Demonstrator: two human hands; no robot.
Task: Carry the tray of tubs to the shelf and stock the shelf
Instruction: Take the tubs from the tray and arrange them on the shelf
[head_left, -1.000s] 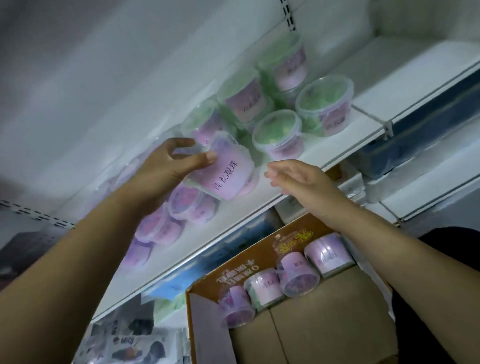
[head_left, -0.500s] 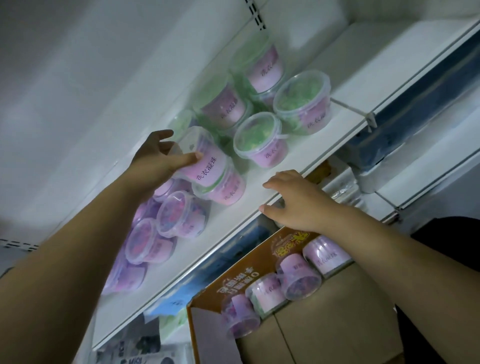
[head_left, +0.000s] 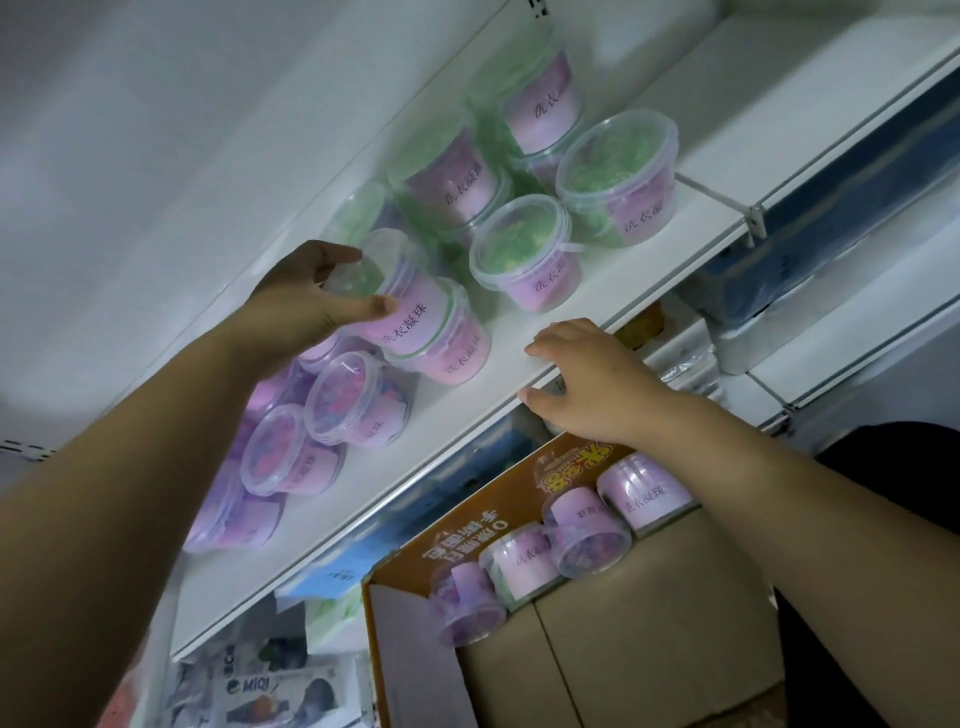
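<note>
Two hands at a shelf (head_left: 467, 415), left hand (head_left: 296, 306) grips a tilted tub (head_left: 400, 301), right hand (head_left: 587, 384) pinches the shelf edge, thumb beneath, box (head_left: 649, 623) below.

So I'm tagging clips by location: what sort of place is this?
Probably a small shop or its stockroom: a white shelf holds many similar labelled tubs, more wait in a cardboard box, and packaged goods sit on the level below.
</note>
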